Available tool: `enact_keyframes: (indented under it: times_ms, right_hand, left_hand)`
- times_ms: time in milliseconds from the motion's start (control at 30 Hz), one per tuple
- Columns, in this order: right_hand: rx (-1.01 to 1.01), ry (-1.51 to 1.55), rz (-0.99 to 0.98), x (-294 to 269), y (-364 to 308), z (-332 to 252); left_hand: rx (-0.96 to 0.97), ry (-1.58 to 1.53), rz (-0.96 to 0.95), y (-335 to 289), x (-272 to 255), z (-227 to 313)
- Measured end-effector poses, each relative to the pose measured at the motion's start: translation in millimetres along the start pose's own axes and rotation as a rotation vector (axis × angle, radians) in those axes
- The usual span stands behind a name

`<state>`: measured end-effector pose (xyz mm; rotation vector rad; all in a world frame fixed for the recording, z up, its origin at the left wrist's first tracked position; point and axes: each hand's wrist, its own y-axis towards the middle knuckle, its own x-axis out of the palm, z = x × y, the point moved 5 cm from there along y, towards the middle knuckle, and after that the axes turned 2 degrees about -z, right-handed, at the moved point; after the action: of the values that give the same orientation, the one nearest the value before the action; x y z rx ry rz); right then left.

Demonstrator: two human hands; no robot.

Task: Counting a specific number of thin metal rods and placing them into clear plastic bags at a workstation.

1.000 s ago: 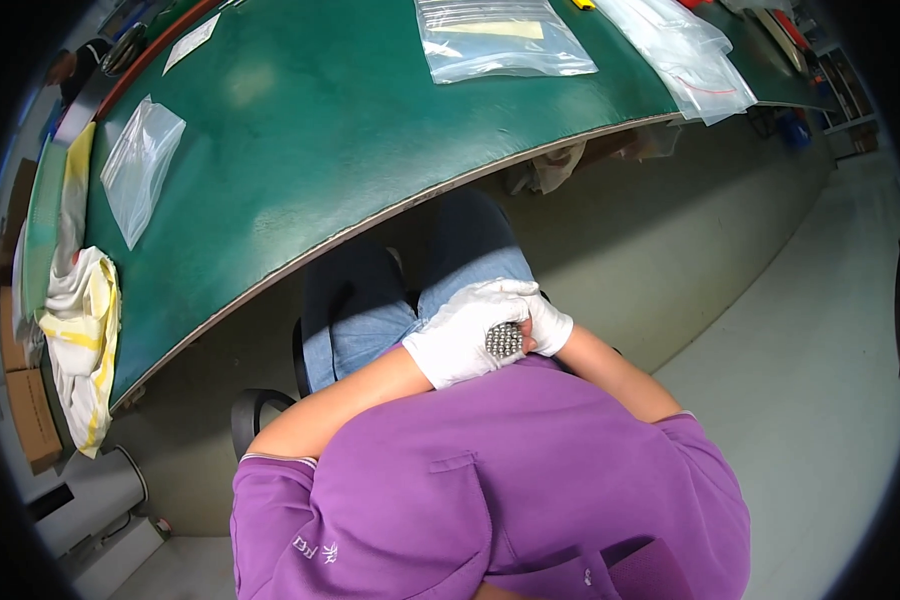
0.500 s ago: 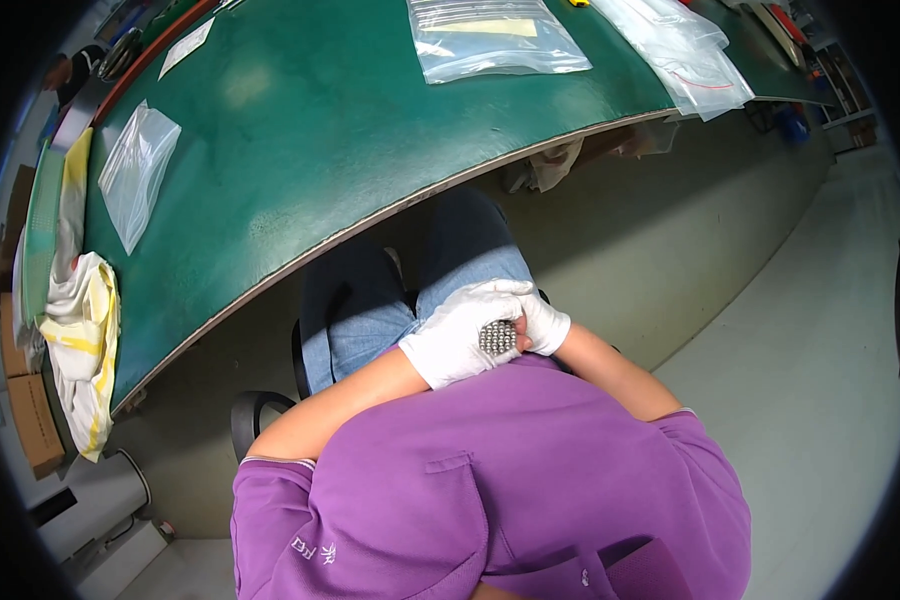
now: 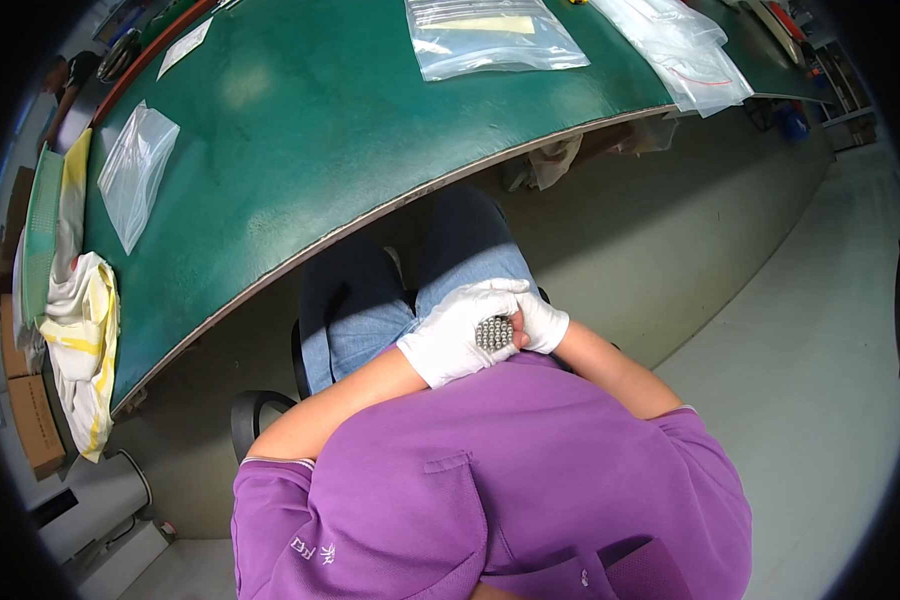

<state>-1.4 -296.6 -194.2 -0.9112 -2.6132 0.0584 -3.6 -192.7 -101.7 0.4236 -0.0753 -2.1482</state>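
Note:
A tight bundle of small round metal pieces (image 3: 494,334), seen end-on as a grey cluster, is held above my lap. My left hand (image 3: 450,335), in a white glove, is closed around it. Against its right side rests my right hand (image 3: 544,322), also gloved in white, with a bare fingertip showing beside the metal. The two hands meet at the far side of the bundle. Most of the bundle's length is hidden inside the gloves, so I cannot tell how long the pieces are.
Beyond my knees runs the edge of a green table (image 3: 300,150). On it lie a small clear bag (image 3: 138,175), a zip bag (image 3: 495,45) and more plastic bags (image 3: 675,50). A yellow-and-white cloth (image 3: 82,330) hangs at the left corner. A person (image 3: 70,85) is at the far left.
My hands stay together around the bundle, whose visible end has shifted very slightly left. At the far left, more of the other person's arm has come into view.

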Motion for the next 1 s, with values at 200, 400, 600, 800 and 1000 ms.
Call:
enact_keyframes:
  times_ms: [200, 400, 600, 800, 1000]
  right_hand:
    - [0.023, 0.168, -0.015, 1, 0, 4]
    - [0.000, 0.266, -0.068, 4, 3, 5]
    - [-0.058, -0.070, -0.049, 3, 4, 4]
    - [0.014, -0.100, -0.023, 9, 2, -9]
    - [-0.017, -0.311, -0.041, 13, 3, -21]
  left_hand:
    - [-0.060, -0.028, -0.013, 0, 0, -1]
    - [-0.070, -0.003, -0.011, 0, 1, 0]
    - [-0.121, -0.030, -0.014, -1, 1, -2]
    - [-0.131, -0.052, 0.004, -2, 1, -4]
    - [-0.148, -0.055, 0.012, -2, 2, -5]
